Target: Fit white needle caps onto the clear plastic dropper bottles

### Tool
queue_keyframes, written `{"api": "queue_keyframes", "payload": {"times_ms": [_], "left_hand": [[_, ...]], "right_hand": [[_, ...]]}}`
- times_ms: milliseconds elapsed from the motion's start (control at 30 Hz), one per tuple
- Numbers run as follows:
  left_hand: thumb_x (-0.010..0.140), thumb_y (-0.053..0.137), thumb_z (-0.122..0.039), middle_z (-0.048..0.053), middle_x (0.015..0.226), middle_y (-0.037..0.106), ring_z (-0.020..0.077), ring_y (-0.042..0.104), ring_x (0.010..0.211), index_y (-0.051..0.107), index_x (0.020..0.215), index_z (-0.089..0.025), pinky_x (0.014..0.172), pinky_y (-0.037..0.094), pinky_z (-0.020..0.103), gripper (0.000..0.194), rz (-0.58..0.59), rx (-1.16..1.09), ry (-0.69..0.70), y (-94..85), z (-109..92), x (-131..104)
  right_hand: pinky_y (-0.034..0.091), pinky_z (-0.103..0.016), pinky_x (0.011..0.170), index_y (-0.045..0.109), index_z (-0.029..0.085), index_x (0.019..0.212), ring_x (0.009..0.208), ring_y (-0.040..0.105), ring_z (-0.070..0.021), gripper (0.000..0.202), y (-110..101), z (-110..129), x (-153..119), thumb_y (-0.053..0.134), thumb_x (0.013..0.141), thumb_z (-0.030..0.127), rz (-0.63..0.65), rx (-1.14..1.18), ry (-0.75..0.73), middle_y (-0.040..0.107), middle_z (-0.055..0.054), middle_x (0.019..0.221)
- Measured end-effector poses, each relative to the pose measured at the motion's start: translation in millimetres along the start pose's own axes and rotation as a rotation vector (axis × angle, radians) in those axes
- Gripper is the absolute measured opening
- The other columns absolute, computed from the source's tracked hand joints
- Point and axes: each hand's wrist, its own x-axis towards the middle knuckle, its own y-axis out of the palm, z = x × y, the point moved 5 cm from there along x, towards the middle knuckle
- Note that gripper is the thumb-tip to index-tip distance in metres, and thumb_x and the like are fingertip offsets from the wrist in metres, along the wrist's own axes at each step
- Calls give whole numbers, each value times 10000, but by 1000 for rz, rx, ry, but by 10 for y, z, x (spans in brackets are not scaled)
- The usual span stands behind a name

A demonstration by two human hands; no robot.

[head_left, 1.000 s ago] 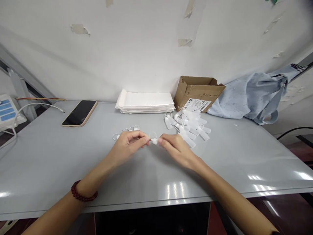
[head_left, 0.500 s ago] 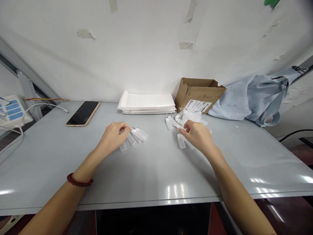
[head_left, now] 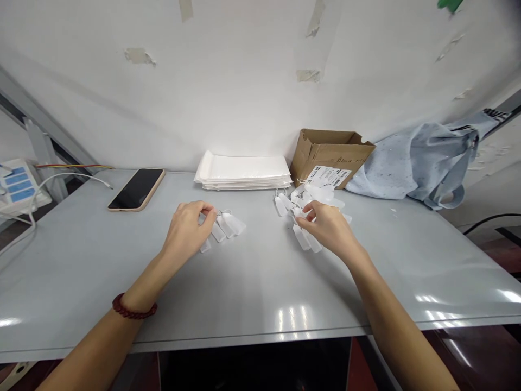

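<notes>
My left hand (head_left: pixel 188 229) is closed in a pinch at the ring end of several frosted white plastic key tags (head_left: pixel 232 222). These tags fan out to the right of its fingertips, and one shows partly below the hand. Over a loose heap of the same tags (head_left: pixel 321 193), my right hand (head_left: pixel 329 225) has its thumb and forefinger curled around the top of a key tag (head_left: pixel 300 238). That tag slants down below the thumb, beside another one. The right palm and fingers cover part of the heap.
Behind the hands lies a stack of white envelopes (head_left: pixel 246 172) against the wall. A cardboard box (head_left: pixel 331 157) stands behind the heap, with a pale blue cloth bag (head_left: pixel 411 157) to its right. A phone (head_left: pixel 137 190) and a white cable (head_left: pixel 77 175) lie at the left.
The tags under my right hand have shifted slightly, and the lower pair now hangs a little lower and further left. My left hand stays nearly still at its tags.
</notes>
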Motion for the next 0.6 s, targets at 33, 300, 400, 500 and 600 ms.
{"api": "queue_keyframes", "payload": {"times_ms": [33,300,400,500,600], "left_hand": [[871,447,-366,81,925,686,267,535,915,636,881,-174,739,400,342,270,-12,-22,6,-10,-38,-19],[869,503,-362,54,919,654,197,555,848,656,950,-186,565,402,243,247,-27,-268,92,20,-328,-189],[865,520,-400,43,931,656,186,574,828,663,1029,-202,602,435,246,294,75,-388,39,87,-340,-215],[861,530,-440,47,957,657,193,602,853,648,1114,-212,645,466,259,360,159,-496,-2,121,-340,-220],[850,552,-450,50,975,667,196,621,871,644,1141,-211,740,488,290,388,187,-555,-13,113,-354,-216]], "right_hand": [[367,-274,576,606,146,946,725,572,-190,247,-10,22,-6,561,795,337,-4,71,-21,658,-69,806],[417,-251,606,632,151,891,626,537,-114,267,31,324,-154,566,822,400,194,669,-147,631,-15,723],[425,-251,615,638,151,874,608,527,-106,221,85,415,-215,560,823,351,305,769,-147,612,-2,687],[430,-262,649,651,151,866,603,526,-103,182,145,448,-247,532,826,283,394,849,-149,611,0,677],[435,-279,666,657,149,851,606,533,-110,187,190,446,-253,499,826,244,447,922,-155,615,-10,695]]}}
